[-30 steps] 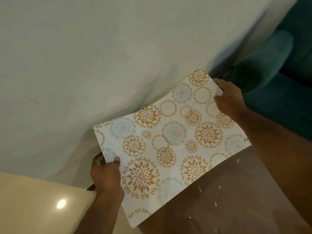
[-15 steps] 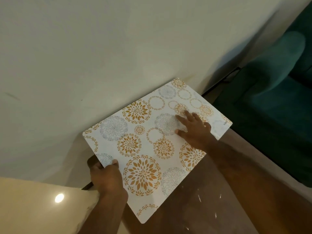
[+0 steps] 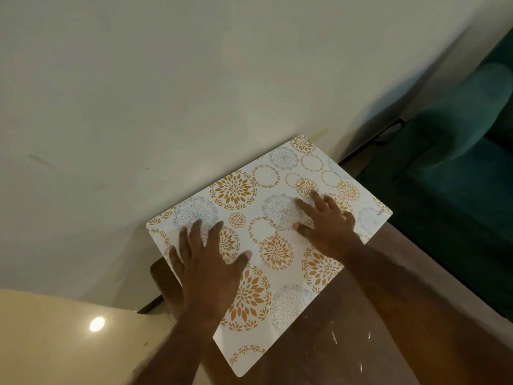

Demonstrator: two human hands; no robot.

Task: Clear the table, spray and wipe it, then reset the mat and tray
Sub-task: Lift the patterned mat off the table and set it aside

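**mat (image 3: 274,251) down flat, both palms on it, tray not yet on**

Clock refs = head view, 12 = away from the person.

Mat lies flat on the table (image 3: 347,329), far long edge close to the wall (image 3: 194,79) at 11. Long axis runs approx 8-to-2. Left hand (image 3: 206,269) rests on the 8 half, right hand (image 3: 327,229) on the 2 half. Both are palm down, fingers straight + spread, gripping nothing, tips pointing approx 11-12. Hands are apart, w/ 1 orange medallion of the print between them.

Key relation: mat is under both hands, not beside them. So any nudge would be a slide by palm friction, no pick-up needed. Left hand is nearer the 8 end, right hand nearer the 2 end.

Judgement: step in hand = smoothing/squaring the mat. Clear/spray/wipe looks done, reset approx 1/2 way.

Bare table corner shows at 8 of the left hand. Whether the mat's 9 corner overhangs the edge: can't tell.

Containers: 0 in view. Tray isn't in frame, so can't say which hand is nearer it. Nothing on the mat but the 2 hands.

Rest: green sofa (image 3: 444,190) at 3, just beside the table. A few white flecks (image 3: 334,337) mark the table at 5 of the mat. Glossy floor (image 3: 55,343) at 7.

Risk: a thin mat may creep when the palms lift.
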